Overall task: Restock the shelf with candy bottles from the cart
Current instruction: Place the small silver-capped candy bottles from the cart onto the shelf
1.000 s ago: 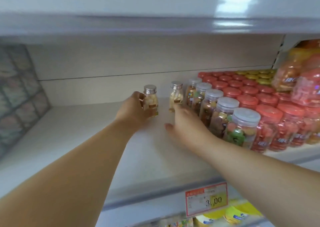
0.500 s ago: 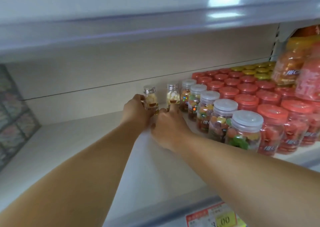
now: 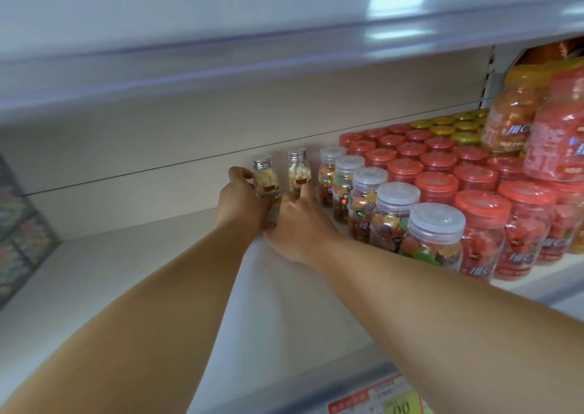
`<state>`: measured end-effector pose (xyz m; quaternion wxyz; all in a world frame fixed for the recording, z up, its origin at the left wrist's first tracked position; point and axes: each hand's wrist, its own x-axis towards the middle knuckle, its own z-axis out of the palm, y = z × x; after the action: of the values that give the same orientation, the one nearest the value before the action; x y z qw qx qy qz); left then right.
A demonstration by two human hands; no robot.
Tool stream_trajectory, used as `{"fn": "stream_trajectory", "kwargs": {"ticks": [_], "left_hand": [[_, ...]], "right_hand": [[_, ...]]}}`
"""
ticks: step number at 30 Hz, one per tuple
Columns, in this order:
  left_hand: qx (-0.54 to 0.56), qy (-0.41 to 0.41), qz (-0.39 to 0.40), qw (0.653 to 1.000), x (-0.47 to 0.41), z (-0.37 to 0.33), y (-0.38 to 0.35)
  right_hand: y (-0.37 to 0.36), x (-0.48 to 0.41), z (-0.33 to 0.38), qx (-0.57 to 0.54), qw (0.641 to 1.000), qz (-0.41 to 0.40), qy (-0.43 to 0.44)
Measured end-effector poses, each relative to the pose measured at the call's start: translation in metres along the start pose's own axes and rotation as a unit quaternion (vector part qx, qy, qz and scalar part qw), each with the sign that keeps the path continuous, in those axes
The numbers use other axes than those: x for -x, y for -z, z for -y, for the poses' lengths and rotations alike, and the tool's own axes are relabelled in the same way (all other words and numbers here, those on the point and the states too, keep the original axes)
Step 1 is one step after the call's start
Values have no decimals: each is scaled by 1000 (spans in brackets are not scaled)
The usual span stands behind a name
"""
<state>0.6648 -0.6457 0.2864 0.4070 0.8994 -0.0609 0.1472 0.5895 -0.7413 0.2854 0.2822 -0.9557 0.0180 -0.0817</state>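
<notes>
Since a second earlier, our right hand had drawn in against our left hand at the back of the shelf. Our left fingers curled round the left bottle. Our right fingertips touched the foot of the right bottle, just beside it; whether they gripped it we could not tell.

Your arms at the shelf, head-camera view: your left forearm comes in from 7 o'clock and your right forearm from 4 o'clock, both bare from the frame's edge to the wrist. Your left hand and right hand are bare too, their outlines slightly blurred.
</notes>
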Motion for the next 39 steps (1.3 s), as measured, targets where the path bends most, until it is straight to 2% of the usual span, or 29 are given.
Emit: {"fn": "stream_trajectory", "kwargs": {"ticks": [4, 11, 17, 25, 32, 39], "left_hand": [[-14, -25, -31, 999, 3, -2, -4], [-42, -85, 51, 994, 8, 14, 0], [-71, -102, 66, 990, 4, 21, -1], [-9, -83, 59, 995, 4, 23, -4], [-67, -98, 60, 991, 7, 21, -2], [-103, -47, 66, 991, 32, 2, 23]], "right_hand": [[0, 2, -1, -3, 1000, 9, 1], [-1, -2, -2, 21, 1000, 15, -15], [1, -7, -3, 26, 999, 34, -13], [-1, -7, -5, 35, 999, 21, -10], [-3, -6, -5, 31, 999, 23, -9], [2, 1, -3, 48, 997, 62, 6]]}}
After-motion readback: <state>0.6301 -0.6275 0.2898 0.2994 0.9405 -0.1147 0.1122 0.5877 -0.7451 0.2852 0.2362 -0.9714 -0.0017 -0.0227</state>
